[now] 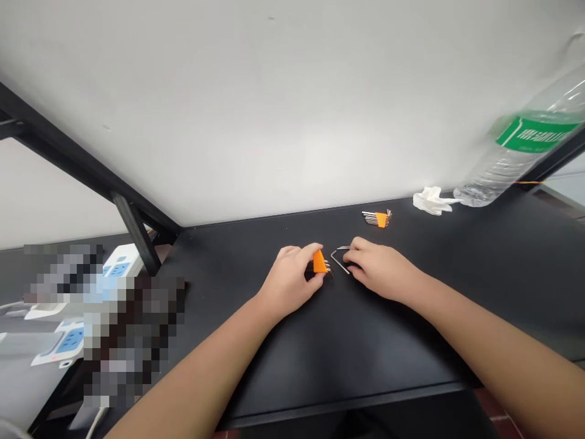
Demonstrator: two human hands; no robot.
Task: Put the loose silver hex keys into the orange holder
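My left hand [292, 277] is closed on an orange hex-key holder [319, 261] with a few metal keys sticking out of it, held just above the black table [411, 323]. My right hand [377, 268] pinches a single bent metal hex key [339, 258] right beside the holder. A second orange holder with hex keys [378, 218] lies farther back on the table, apart from both hands.
A crumpled white tissue [432, 200] and a clear plastic water bottle with a green label [525, 143] sit at the back right by the white wall. White power strips [119, 262] lie to the left, behind a black frame leg [137, 235].
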